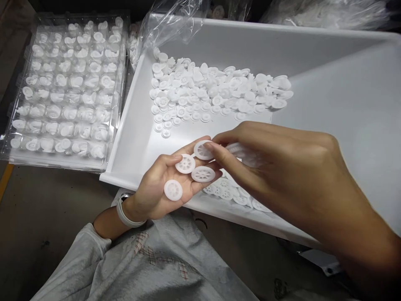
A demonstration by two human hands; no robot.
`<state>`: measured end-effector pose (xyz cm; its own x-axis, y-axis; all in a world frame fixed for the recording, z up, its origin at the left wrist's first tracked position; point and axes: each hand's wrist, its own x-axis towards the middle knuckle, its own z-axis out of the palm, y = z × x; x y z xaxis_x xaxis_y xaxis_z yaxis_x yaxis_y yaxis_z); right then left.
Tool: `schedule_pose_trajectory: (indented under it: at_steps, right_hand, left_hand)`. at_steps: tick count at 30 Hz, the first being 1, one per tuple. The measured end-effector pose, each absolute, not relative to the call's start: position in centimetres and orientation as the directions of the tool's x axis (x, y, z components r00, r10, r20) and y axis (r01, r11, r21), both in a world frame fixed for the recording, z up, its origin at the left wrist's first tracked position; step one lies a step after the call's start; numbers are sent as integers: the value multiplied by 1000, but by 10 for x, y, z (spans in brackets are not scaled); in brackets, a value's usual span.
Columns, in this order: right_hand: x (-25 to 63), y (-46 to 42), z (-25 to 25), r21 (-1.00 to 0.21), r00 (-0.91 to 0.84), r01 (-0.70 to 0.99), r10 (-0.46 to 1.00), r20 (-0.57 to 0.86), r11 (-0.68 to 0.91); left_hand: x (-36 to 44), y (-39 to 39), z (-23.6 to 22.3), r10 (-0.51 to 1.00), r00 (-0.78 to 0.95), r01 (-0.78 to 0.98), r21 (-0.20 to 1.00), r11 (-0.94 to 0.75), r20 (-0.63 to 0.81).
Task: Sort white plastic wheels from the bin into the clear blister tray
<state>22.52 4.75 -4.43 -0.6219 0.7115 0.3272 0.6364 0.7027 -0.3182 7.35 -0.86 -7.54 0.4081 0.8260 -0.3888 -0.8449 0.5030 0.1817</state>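
Note:
My left hand (156, 179) is palm up above the near edge of the bin, carrying several round white plastic gear wheels with spoked centres. Its thumb presses on one gear wheel (185, 163), while another gear wheel (173, 190) lies loose on the palm. A further gear wheel (203, 174) rests across the fingers. My right hand (282, 163) reaches in from the right, thumb and fingers closed on a gear wheel (202, 150) at the left fingertips. More white pieces (242, 152) show behind the right thumb, partly hidden and blurred.
Many small white plastic parts (203, 90) are heaped inside a big white bin (266, 46). A second pile of gear wheels (225, 190) lies by its near wall, partly under my hands. Left stands a clear compartment tray (65, 96) of white pieces. Clear plastic bags (175, 21) hang over the far rim.

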Motion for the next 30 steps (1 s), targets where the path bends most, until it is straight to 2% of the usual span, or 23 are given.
schedule_pose_trajectory:
  at_steps: [2,4,6,10,13,24,30]
  right_hand:
    - [227,46,-46,-157,-638,666,666,386,729]
    - [229,44,-45,-100,-652,654,625,429,750]
    - [231,42,-43,-155,-662,620,619,422,769]
    - [234,39,-39,-357,-697,532,637,330,767]
    - [234,35,-40,-432,-699,525,661,274,734]
    - [228,38,-42,-528,-662,527,712,236,665]
    - [241,47,-41,-498,-648,530,707,283,686]
  left_hand:
    - [73,-8,-75,829,413,-851,165,499,-378]
    - [71,-7,-74,830,411,-857,150,493,-376]
    - [70,-7,-74,828,410,-861,138,489,-382]
    - [68,-7,-75,836,405,-872,119,475,-369]
    - [68,-6,-75,840,411,-874,108,473,-354]
    - [68,-6,-73,841,417,-868,123,481,-345]
    - [65,-10,-74,838,443,-859,116,499,-318]
